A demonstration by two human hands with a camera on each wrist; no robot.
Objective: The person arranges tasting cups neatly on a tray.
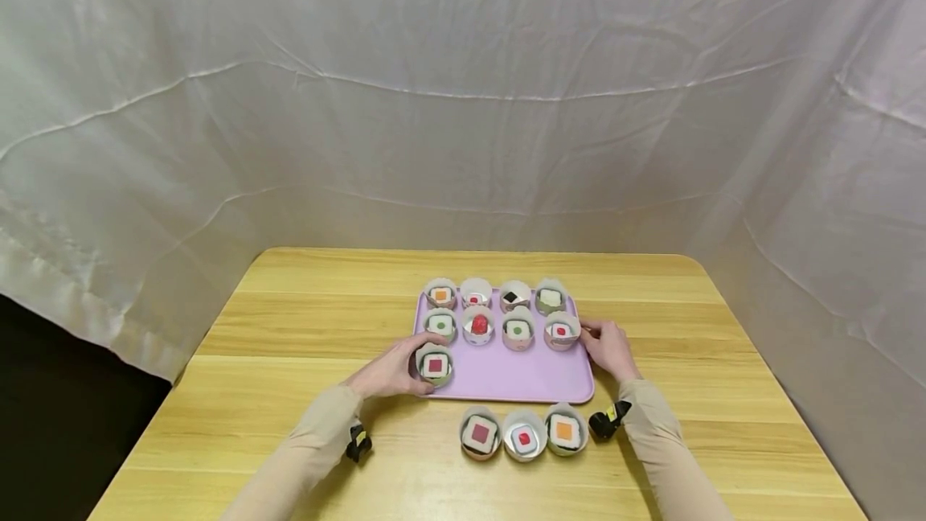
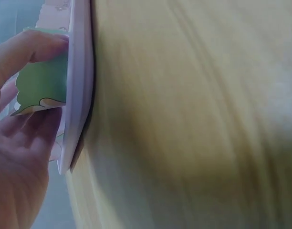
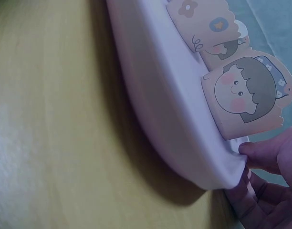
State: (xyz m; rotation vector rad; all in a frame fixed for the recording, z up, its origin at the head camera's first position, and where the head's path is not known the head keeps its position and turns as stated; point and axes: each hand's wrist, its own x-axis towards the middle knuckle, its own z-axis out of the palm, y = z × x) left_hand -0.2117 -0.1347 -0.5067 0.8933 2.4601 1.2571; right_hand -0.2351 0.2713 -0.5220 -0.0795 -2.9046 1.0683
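Note:
A purple tray (image 1: 517, 372) lies on the table with rows of paper cups, each with a small sushi piece inside. My left hand (image 1: 391, 368) holds a green paper cup (image 2: 43, 81) at the tray's front left corner, thumb on one side and fingers on the other. Inside that cup sits a sushi roll (image 1: 435, 366) with a dark red centre. In the right wrist view, my right hand (image 3: 272, 167) pinches the tray's right rim, thumb above and fingers below. Close to that thumb stands a pink paper cup (image 3: 260, 95) with a printed face.
Three more cups stand in front of the tray: one with a dark red-centred roll (image 1: 480, 434), a white cup (image 1: 524, 436) with a red piece, and one with an orange-centred roll (image 1: 564, 430). Grey curtains (image 1: 463, 143) hang behind and beside the wooden table (image 1: 325, 296).

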